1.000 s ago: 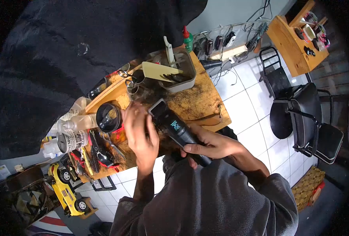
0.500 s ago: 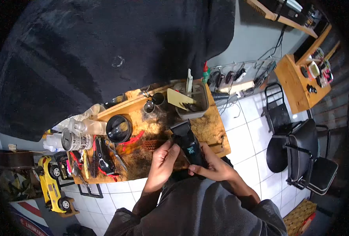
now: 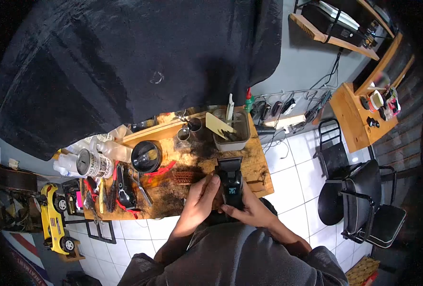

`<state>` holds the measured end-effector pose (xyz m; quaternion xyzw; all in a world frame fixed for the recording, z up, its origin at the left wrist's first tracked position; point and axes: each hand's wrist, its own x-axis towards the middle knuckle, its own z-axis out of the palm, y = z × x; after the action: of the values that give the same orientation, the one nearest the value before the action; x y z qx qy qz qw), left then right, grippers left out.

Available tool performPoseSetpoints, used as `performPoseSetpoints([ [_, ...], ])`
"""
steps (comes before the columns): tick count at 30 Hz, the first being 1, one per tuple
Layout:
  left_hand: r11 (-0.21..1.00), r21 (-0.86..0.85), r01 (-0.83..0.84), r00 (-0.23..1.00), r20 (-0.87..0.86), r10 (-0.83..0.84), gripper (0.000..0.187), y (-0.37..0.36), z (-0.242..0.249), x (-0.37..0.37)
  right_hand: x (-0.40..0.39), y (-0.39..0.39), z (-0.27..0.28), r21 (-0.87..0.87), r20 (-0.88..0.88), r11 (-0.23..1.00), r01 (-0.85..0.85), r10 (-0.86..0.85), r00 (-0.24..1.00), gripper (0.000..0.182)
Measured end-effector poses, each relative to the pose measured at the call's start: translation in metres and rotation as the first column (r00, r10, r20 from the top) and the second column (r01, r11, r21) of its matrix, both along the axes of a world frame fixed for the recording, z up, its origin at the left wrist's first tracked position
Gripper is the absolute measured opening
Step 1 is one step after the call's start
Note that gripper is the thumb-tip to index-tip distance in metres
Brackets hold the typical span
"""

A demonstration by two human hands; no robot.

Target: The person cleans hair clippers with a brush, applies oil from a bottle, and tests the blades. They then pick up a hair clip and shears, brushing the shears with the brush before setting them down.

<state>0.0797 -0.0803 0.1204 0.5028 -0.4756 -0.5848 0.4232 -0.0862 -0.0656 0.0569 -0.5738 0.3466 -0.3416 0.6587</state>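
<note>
A black hair clipper [image 3: 231,183] with a small lit display stands blade up over the front edge of the wooden table [image 3: 173,205]. My right hand [image 3: 252,209] is wrapped round its lower body from the right. My left hand [image 3: 202,198] is closed at the clipper's left side, thumb and fingers pressed together near its head; whether it grips the clipper or something small is hidden. Just left of the clipper lies a brown brush [image 3: 186,178]. Behind it, a grey tub [image 3: 240,133] holds a cream-coloured flat piece [image 3: 219,125] and a white-handled tool [image 3: 230,107].
Scissors [image 3: 141,188], a second clipper [image 3: 124,186], a black bowl [image 3: 145,157] and a can [image 3: 94,163] are on the table's left. Black cloth [image 3: 149,57] hangs behind. Chairs [image 3: 361,195] and a wooden cabinet [image 3: 359,119] are right; a yellow toy car [image 3: 55,217] is left.
The clipper has turned from a leftward tilt to nearly upright in my hands. My left hand has moved slightly right, and the whole view has shifted a little.
</note>
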Motion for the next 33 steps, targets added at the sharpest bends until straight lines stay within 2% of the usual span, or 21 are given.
performPoseSetpoints([
  [1, 1.0, -0.023, -0.007, 1.0, 0.021, 0.007, 0.03, 0.001, -0.002, 0.0, 0.001, 0.001, 0.001, 0.02, 0.042, 1.0, 0.0, -0.001, 0.999, 0.075],
  [8, 0.997, -0.067, -0.029, 0.998, 0.062, 0.033, 0.031, 0.009, -0.001, -0.012, -0.002, 0.007, 0.002, -0.019, 0.037, 1.0, 0.003, -0.002, 0.999, 0.072],
  [11, 0.999, 0.007, -0.036, 0.999, 0.032, 0.036, 0.033, 0.011, 0.008, -0.015, -0.004, 0.01, 0.006, 0.007, 0.078, 1.0, 0.028, -0.029, 0.997, 0.073],
  [13, 0.999, 0.051, -0.015, 1.0, -0.023, 0.016, 0.031, 0.01, 0.013, -0.014, -0.01, 0.008, 0.012, 0.121, 0.092, 0.992, -0.045, 0.034, 0.995, 0.075],
  [14, 0.999, 0.051, -0.011, 1.0, -0.023, 0.012, 0.031, 0.01, 0.002, -0.013, -0.01, 0.011, 0.013, 0.121, 0.092, 0.992, -0.042, 0.031, 0.995, 0.075],
  [15, 0.999, 0.053, 0.0, 0.987, -0.163, 0.008, 0.029, 0.005, -0.017, -0.011, -0.01, 0.008, 0.014, -0.153, -0.03, 0.984, 0.097, -0.103, 0.994, 0.066],
  [16, 0.998, 0.065, 0.008, 0.954, -0.3, 0.012, 0.028, 0.001, -0.024, -0.012, -0.012, 0.007, 0.015, -0.417, -0.112, 0.889, 0.188, -0.255, 0.96, 0.058],
  [17, 0.993, 0.118, -0.016, 0.865, -0.496, 0.073, 0.031, 0.002, -0.027, -0.017, -0.015, 0.013, 0.02, -0.396, -0.114, 0.899, 0.186, -0.249, 0.962, 0.058],
  [18, 0.989, 0.138, 0.046, 0.821, -0.57, 0.041, 0.032, 0.0, -0.029, -0.014, -0.021, 0.01, 0.027, -0.398, -0.159, 0.9, 0.178, -0.258, 0.953, 0.059],
  [20, 0.992, 0.121, -0.021, 0.818, -0.569, 0.086, 0.041, 0.003, -0.037, -0.021, -0.028, -0.005, 0.034, -0.409, -0.201, 0.897, 0.169, -0.269, 0.942, 0.059],
  [22, 0.993, 0.093, -0.07, 0.858, -0.503, 0.108, 0.042, 0.0, -0.025, -0.031, -0.032, -0.002, 0.035, -0.477, -0.378, 0.865, 0.158, -0.364, 0.852, 0.063],
  [23, 0.993, 0.034, -0.113, 0.892, -0.436, 0.117, 0.042, -0.002, -0.019, -0.035, -0.032, -0.004, 0.03, -0.559, -0.318, 0.804, 0.201, -0.432, 0.844, 0.062],
  [24, 0.993, 0.03, -0.115, 0.892, -0.437, 0.116, 0.042, -0.004, -0.018, -0.035, -0.033, -0.006, 0.031, -0.563, -0.317, 0.802, 0.199, -0.431, 0.845, 0.062],
  [26, 0.994, -0.04, -0.098, 0.949, -0.304, 0.082, 0.043, -0.007, -0.019, -0.035, -0.036, -0.007, 0.031, -0.633, -0.376, 0.753, 0.18, -0.502, 0.779, 0.061],
  [27, 0.996, -0.033, -0.088, 0.922, -0.381, 0.069, 0.042, -0.007, -0.017, -0.036, -0.035, 0.001, 0.028, -0.618, -0.383, 0.765, 0.18, -0.493, 0.781, 0.061],
  [28, 0.995, -0.04, -0.087, 0.923, -0.38, 0.065, 0.042, -0.01, -0.016, -0.037, -0.035, 0.0, 0.026, -0.637, -0.382, 0.746, 0.194, -0.524, 0.761, 0.062],
  [30, 0.997, 0.028, -0.072, 0.841, -0.535, 0.076, 0.042, -0.007, -0.013, -0.039, -0.036, 0.0, 0.027, -0.641, -0.389, 0.741, 0.199, -0.537, 0.748, 0.064],
  [31, 0.993, 0.023, -0.12, 0.881, -0.459, 0.117, 0.041, -0.009, -0.01, -0.045, -0.04, -0.005, 0.031, -0.624, -0.424, 0.76, 0.182, -0.525, 0.738, 0.067],
  [32, 0.991, 0.024, -0.131, 0.878, -0.462, 0.127, 0.041, -0.009, -0.009, -0.045, -0.042, -0.009, 0.035, -0.606, -0.459, 0.779, 0.163, -0.509, 0.729, 0.069],
  [33, 0.992, -0.086, -0.095, 0.941, -0.333, 0.061, 0.042, -0.004, -0.008, -0.043, -0.043, -0.007, 0.039, -0.596, -0.464, 0.787, 0.159, -0.499, 0.732, 0.069],
])
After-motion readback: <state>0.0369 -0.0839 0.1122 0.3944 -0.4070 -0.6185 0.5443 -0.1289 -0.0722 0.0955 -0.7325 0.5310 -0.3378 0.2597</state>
